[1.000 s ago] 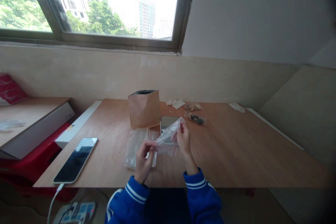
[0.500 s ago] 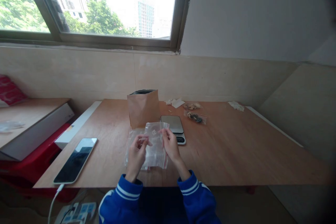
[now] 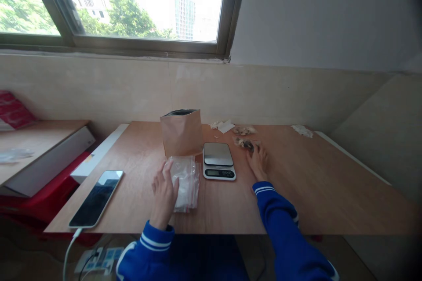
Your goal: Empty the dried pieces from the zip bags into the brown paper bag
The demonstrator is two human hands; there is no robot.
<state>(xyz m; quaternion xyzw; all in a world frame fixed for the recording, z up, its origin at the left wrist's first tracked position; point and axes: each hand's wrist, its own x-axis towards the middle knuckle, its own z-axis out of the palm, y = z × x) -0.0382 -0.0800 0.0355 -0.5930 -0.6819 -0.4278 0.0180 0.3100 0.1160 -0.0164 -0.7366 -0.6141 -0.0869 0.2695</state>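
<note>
My left hand [image 3: 164,193] lies flat, fingers stretched out, on the left side of a stack of clear zip bags [image 3: 186,178] on the wooden table [image 3: 296,193]. My right hand [image 3: 259,162] reaches forward to a small clear bag with dark contents [image 3: 245,143]; its fingertips touch the bag's near edge and look spread, with no grip visible. Between the hands sits a small digital scale [image 3: 218,160] with a steel plate. A brown paper pouch [image 3: 182,132] stands open behind the bags.
A phone [image 3: 96,198] on a cable lies at the table's left front. Another small bag [image 3: 244,130] and paper scraps [image 3: 224,126] lie near the back wall, a white scrap [image 3: 303,131] at the right. A lower wooden board [image 3: 36,145] stands left.
Both hands held one clear bag up before. The bag now lies on the stack under my left hand, and my right hand has moved right and forward to the small bag past the scale.
</note>
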